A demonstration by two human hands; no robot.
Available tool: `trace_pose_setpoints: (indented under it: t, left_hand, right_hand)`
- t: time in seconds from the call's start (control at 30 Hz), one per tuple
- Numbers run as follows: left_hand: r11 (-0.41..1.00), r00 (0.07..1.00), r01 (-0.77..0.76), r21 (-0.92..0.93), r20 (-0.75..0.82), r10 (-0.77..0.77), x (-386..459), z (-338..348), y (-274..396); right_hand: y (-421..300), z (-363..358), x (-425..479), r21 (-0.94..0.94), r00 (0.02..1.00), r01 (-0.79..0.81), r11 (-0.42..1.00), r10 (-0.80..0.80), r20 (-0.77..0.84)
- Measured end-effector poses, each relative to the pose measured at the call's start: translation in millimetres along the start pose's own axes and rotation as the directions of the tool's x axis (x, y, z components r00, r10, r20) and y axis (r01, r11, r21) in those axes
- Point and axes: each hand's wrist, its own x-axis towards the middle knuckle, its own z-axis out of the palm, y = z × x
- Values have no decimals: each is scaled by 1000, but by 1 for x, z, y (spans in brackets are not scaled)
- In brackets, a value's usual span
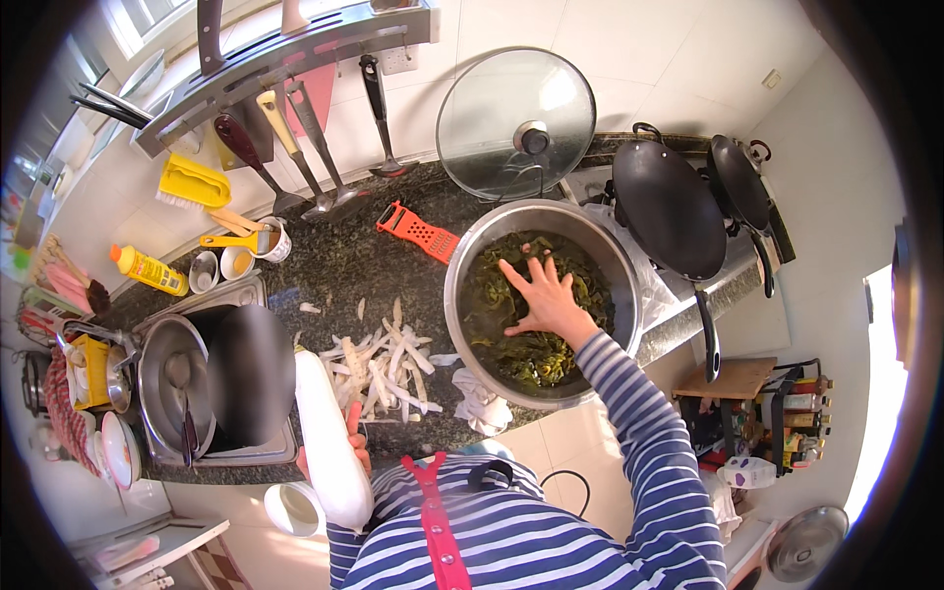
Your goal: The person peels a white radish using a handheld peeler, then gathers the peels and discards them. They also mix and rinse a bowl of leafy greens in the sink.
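Fingers spread, my right hand [546,299] reaches into a large steel pot [452,324] and lies over dark leafy greens [542,361] in liquid; whether it touches them I cannot tell. My left hand [357,439] is around a long, peeled white radish [333,450], mostly hidden behind it. White peelings [383,369] lie heaped on the dark granite counter [317,269] between the radish and the pot. An orange grater-peeler [420,232] touches or nearly touches the pot's left rim. A crumpled white cloth [481,402] sits at the pot's lower left.
A steel sink [243,453] with a basin [158,383] and ladle is at left. A glass lid [516,122] leans on the wall. Two black pans [667,210] rest over the stove at right. Utensils [310,147] hang from a rack; a yellow bottle [151,271] stands behind the sink.
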Motion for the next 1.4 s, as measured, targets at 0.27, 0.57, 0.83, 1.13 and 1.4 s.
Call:
trace_pose_setpoints:
  t: [0.27, 0.57, 0.83, 1.13, 1.4]
  left_hand:
    - [998, 999, -47, -30, 12, 47, -12, 7, -47]
    - [987, 990, -121, -109, 64, 129, -24, -4, -61]
    - [990, 991, -129, -58, 7, 130, -20, -8, -50]
    - [991, 994, -103, -88, 8, 104, -4, -6, -32]
    - [992, 995, -95, -88, 29, 98, 5, -9, -19]
  right_hand:
    - [12, 15, 43, -81, 967, 0, 997, 21, 255]
    - [51, 7, 28, 348, 993, -49, 936, 83, -83]
    - [63, -85, -27, 414, 947, -128, 901, 236, -220]
    - [47, -37, -35, 371, 886, -99, 923, 252, -389]
    - [-11, -39, -67, 483, 974, -22, 876, 129, -188]
